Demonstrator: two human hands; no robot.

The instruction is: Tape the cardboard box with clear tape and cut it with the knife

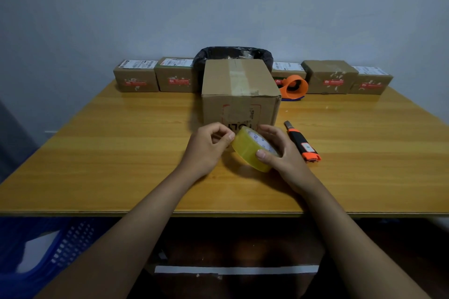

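right hand (pixel 274 150) grips tape roll (pixel 252 150); left hand (pixel 206 145) pinches its edge; cardboard box (pixel 239 94) just beyond, knife (pixel 302 142) right.

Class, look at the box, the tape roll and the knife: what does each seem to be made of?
Box: brown cardboard, matte, creased edges.
Tape roll: glossy yellowish clear plastic film.
Knife: probably plastic, black and orange, with a dull metal tip.
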